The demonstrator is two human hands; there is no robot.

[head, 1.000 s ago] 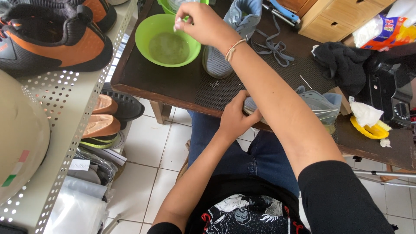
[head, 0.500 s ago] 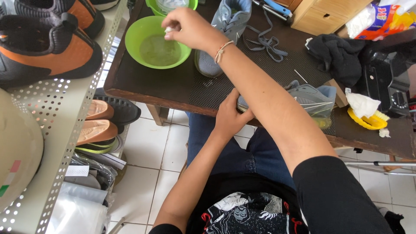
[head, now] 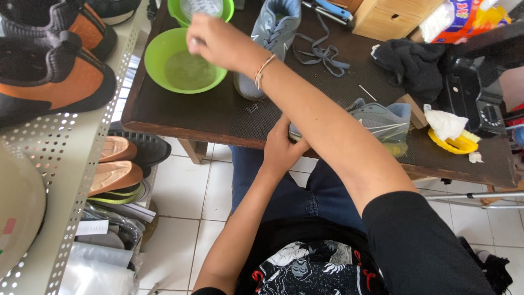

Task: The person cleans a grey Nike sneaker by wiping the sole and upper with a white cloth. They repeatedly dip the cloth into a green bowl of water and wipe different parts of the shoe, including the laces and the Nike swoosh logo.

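Right hand (head: 215, 41) reaches across the body to the far left part of the desk (head: 180, 117) and hangs over the green bowl (head: 185, 63). Its fingers are curled in on something small; the motion blur is too strong for me to say what it pinches. The bowl sits near the desk's left edge and holds a cloudy liquid. A second green bowl (head: 226, 10) stands just behind it, at the far edge, with a pale object inside that I can't make out.

Left hand (head: 281, 150) is at the near edge of the desk, fingers closed on the heel end of a grey shoe (head: 376, 117) that lies on its side. The crossing right forearm hides much of that grip.

A second grey shoe (head: 273, 33) stands upright just right of the bowls, toe toward me, its grey laces (head: 325, 54) trailing loose over the black mat.

Toward the desk's right side: a black cloth (head: 409, 68), a wooden drawer box (head: 390, 19) at the far edge, a yellow brush (head: 456, 143) with a white rag on it near the right edge.

Left of the desk, a perforated metal shelf (head: 71, 158) carries orange-and-black shoes (head: 52, 76).
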